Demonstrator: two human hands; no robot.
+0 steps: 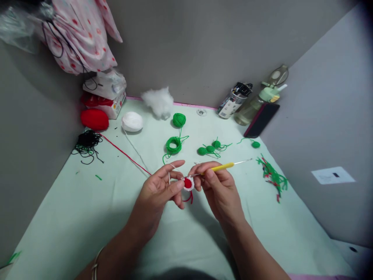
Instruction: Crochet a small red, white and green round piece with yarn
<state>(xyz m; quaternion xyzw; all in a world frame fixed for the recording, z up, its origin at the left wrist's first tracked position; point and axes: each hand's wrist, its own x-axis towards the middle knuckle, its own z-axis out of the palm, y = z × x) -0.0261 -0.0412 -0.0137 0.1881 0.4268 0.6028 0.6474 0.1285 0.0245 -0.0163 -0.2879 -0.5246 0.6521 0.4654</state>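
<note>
Pinched in my left hand [159,186] is a small round crochet piece [188,183] with a red middle and a white rim. White yarn runs over my left fingers. Red tail ends [190,197] hang below the piece. My right hand [220,186] is closed around the yellow handle of a crochet hook [222,167]. One metal end of the hook meets the piece's upper edge, and the other points right. Strands lead from the left hand's side back towards a white yarn ball [132,122] and a red yarn ball [94,119].
Behind the hands lie a green yarn ball [179,120], a green yarn coil [173,145] and small green crocheted balls [210,149]. White stuffing [159,102] and black yarn [87,140] sit further back. At right are yarn scraps [271,175], a phone [261,120], a bottle [247,111] and a pen holder [231,104].
</note>
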